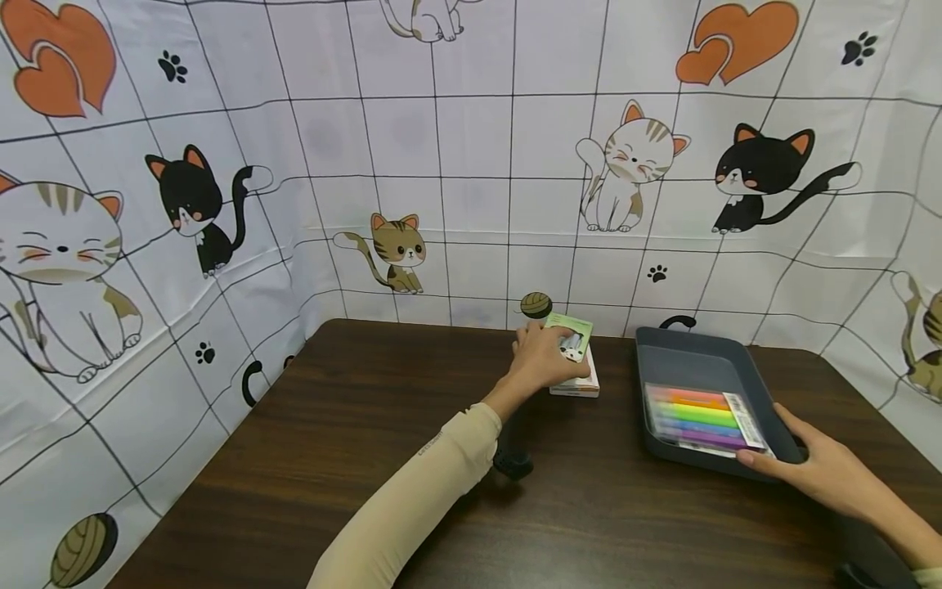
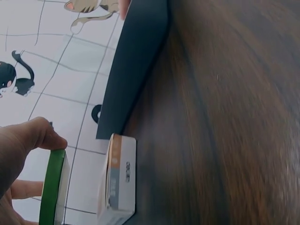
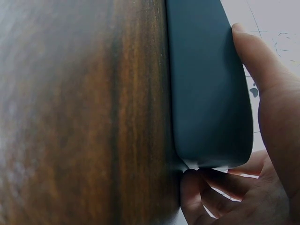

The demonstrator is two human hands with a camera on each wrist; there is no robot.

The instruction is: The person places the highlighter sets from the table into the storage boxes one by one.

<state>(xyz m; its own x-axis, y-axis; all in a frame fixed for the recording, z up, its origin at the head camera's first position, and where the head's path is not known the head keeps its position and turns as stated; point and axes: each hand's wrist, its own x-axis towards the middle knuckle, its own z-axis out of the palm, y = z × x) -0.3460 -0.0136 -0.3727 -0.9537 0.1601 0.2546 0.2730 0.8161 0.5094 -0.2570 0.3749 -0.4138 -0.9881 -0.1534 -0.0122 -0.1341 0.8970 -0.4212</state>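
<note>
My left hand (image 1: 543, 358) pinches a small flat green box (image 1: 580, 329) between thumb and fingers near the table's far edge. In the left wrist view, the green box's edge (image 2: 52, 187) stands apart from a white box (image 2: 123, 180) with an orange and grey side, which sits on the table. At the right, a dark grey tray (image 1: 684, 360) holds a clear pack of rainbow-coloured pens (image 1: 695, 417) in its near part. My right hand (image 1: 832, 470) grips the tray's near right corner, thumb over the rim and fingers around the outer wall (image 3: 208, 89).
The dark brown wooden table (image 1: 412, 384) carries all these things. A white cloth (image 1: 478, 139) with cat drawings and a grid hangs behind it and along both sides. Dark straps (image 1: 513, 462) show at my left wrist.
</note>
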